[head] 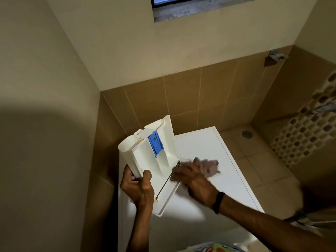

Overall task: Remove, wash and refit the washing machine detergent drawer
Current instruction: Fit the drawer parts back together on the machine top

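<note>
The left hand grips a side wall of the white detergent drawer, held tilted above the washing machine top with its blue insert showing, while the blurred right hand clutches a pinkish cloth against the drawer's front panel.

Black wristband, bare forearms

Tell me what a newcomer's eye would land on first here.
The white drawer stands out at centre, held on end over the washing machine top, with a bright blue insert in its middle. The left hand grips its lower corner, while the right hand, blurred, holds a cloth at the drawer's right edge.
</note>
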